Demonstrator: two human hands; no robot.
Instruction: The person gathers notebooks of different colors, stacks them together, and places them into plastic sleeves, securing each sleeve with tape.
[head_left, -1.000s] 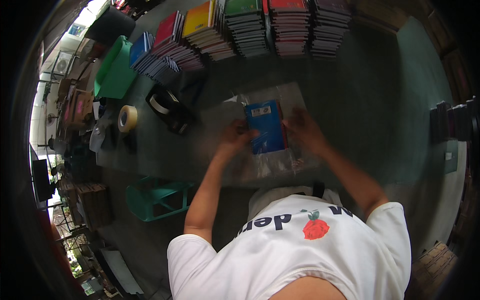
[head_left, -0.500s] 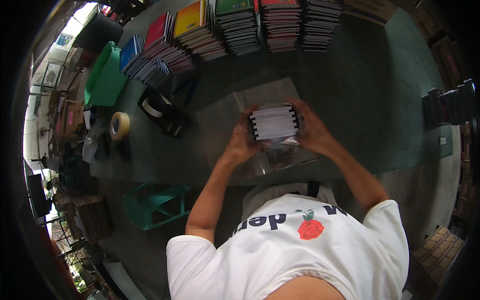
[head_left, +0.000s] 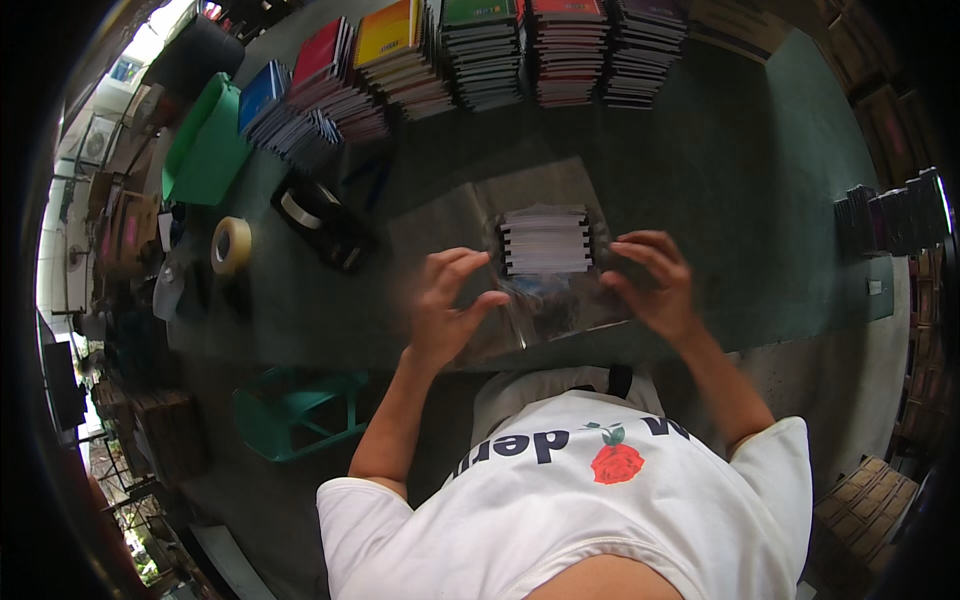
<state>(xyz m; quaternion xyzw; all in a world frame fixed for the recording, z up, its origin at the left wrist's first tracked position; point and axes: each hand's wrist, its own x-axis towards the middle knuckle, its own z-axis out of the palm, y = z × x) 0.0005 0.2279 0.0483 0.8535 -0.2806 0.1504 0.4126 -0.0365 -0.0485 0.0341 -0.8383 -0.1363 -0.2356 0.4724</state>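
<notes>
Head view: the notebook bundle (head_left: 546,242) sits on clear plastic (head_left: 555,182) on the table (head_left: 740,200), between the hands. The left hand (head_left: 442,308) and right hand (head_left: 662,288) have thumb and fingers spread apart, just beside it; whether fingertips touch plastic I cannot tell. Leftward are the dispenser (head_left: 338,238) and tape roll (head_left: 231,247).

Green stool (head_left: 262,422), lower left. Green bin (head_left: 207,150), upper left; tape roll (head_left: 241,246) below it, black tape dispenser (head_left: 338,236) right of roll.

The green table (head_left: 745,215) carries notebook stacks (head_left: 482,62), a tape dispenser (head_left: 325,228), a tape roll (head_left: 240,247) and clear plastic (head_left: 548,182).
</notes>
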